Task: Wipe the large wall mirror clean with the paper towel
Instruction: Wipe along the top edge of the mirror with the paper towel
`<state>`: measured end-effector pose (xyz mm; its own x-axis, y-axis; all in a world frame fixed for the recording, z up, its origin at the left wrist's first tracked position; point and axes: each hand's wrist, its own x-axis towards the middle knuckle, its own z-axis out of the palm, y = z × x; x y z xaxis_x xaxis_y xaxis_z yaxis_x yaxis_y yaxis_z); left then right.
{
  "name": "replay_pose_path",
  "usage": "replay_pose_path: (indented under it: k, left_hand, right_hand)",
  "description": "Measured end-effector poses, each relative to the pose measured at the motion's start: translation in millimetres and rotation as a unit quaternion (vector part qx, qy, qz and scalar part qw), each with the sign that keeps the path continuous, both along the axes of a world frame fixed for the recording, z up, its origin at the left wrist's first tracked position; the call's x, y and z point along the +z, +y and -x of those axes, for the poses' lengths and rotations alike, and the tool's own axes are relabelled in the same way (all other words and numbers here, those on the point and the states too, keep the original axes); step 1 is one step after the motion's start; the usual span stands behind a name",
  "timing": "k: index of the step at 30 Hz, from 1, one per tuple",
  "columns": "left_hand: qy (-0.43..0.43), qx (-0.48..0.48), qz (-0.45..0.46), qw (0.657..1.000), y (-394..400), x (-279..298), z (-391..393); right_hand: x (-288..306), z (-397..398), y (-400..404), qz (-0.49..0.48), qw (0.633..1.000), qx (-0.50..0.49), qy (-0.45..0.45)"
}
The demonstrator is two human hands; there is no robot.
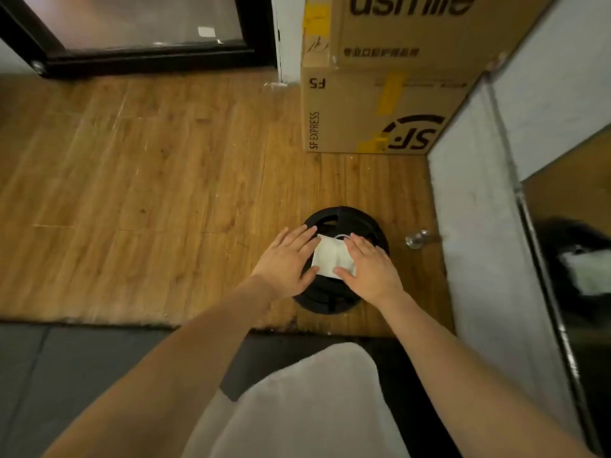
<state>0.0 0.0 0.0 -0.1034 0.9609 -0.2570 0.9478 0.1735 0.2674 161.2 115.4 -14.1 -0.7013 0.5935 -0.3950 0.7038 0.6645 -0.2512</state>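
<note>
- The paper towel (331,258), folded into a white square, lies flat on top of a black weight plate (334,302) that rests on the wooden floor (139,166)
- The left hand (287,261) lies with fingers straight and spread, fingertips over the towel's left edge and the thumb touching its near left corner
- The right hand (372,268) is likewise flat and spread, fingers laid over the towel's right edge, the thumb at its near edge; neither hand curls round the towel
- The towel sits near the middle of the plate, with the plate's black rim showing beyond its far edge and below both wrists
- The mirror (575,246) runs along the right edge of the view, set into a white wall (472,206); it reflects the dark plate and the white towel
- Between the plate and the wall a small shiny metal stopper (417,239) stands on the floor, apart from the plate's right rim
- Two stacked cardboard boxes (380,94) fill the far corner against the wall, well apart from the plate's far rim
- To the left of the plate the floor lies open as far as a black-framed glass door (139,31) at the far left
- The near edge of the wooden floor meets a dark mat (82,368), just behind the plate
</note>
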Motion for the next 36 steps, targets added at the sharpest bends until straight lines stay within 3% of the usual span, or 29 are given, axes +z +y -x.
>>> replay_pose_path:
  k: [5,9,16,19,25,32,36]
  left_hand:
    - [0.005,0.043,0.025,0.999,8,-77,17]
    - [-0.007,0.085,-0.001,0.996,16,-90,27]
    - [-0.025,0.063,0.016,0.998,11,-68,11]
    - [-0.001,0.052,0.004,0.999,17,-42,18]
    - [0.037,0.028,0.002,0.999,34,96,11]
    - [0.036,0.011,-0.099,0.994,78,364,11]
    - [0.042,-0.013,-0.164,0.985,105,518,10]
  right_hand:
    - [-96,32,-4,-0.020,0.999,-0.050,-0.001]
    - [-133,43,-7,-0.036,0.993,-0.110,-0.018]
    - [-121,40,-10,-0.041,0.995,-0.088,-0.028]
    - [-98,33,-8,-0.036,0.994,-0.098,0.021]
    - [58,17,9,-0.115,0.989,-0.077,0.050]
    - [341,21,44,-0.188,0.970,-0.110,0.112]
    - [495,23,67,-0.287,0.931,-0.113,0.195]
